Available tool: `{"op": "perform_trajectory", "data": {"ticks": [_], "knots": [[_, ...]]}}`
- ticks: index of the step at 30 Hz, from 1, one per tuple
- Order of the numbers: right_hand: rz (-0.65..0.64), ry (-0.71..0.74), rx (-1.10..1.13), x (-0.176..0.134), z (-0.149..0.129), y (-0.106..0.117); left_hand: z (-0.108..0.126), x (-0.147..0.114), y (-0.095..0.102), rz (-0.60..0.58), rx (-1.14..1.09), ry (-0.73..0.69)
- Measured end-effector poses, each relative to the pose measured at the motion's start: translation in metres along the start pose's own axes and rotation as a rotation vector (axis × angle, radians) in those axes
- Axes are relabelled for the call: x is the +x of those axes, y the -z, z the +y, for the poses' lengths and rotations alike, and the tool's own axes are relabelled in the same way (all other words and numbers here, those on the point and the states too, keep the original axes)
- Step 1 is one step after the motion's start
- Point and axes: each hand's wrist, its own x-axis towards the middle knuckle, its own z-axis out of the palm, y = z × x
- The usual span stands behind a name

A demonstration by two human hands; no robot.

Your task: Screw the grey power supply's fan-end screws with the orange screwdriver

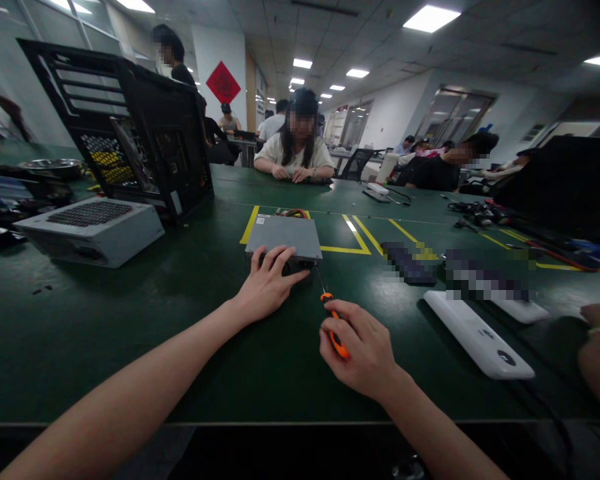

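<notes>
A grey computer power supply [285, 237] sits on the green table in front of me, coloured wires showing at its back. My left hand [267, 280] grips its near left part, fingers over the top edge and thumb along the front face. An orange-and-black screwdriver [337, 337] is held in my right hand [363, 347], fingers wrapped round the handle. Its thin shaft points up and forward, the tip at the near right corner of the power supply. Whether the tip sits in a screw is too small to tell.
On the left stand a second power supply [95, 227], a black computer case [145, 133] and a metal bowl [50, 167]. To the right lie a dark phone [409, 262], a white power bank [480, 337] and cables [480, 213]. A person [297, 143] sits opposite; another's hand is at far right.
</notes>
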Motion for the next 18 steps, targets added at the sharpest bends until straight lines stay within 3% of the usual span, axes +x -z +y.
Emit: {"op": "perform_trajectory", "data": {"ticks": [8,14,18], "knots": [[0.074,-0.096,0.128,-0.0007,0.0024,0.0,-0.0002,-0.0003,-0.0004,0.009,-0.009,-0.001],[0.064,0.001,0.021,-0.0002,0.002,0.0009,0.0005,-0.0002,-0.0005,0.004,-0.01,0.006],[0.087,-0.067,0.025,0.0,0.0021,0.0004,0.0012,-0.0002,-0.0003,0.005,-0.005,0.011]]}}
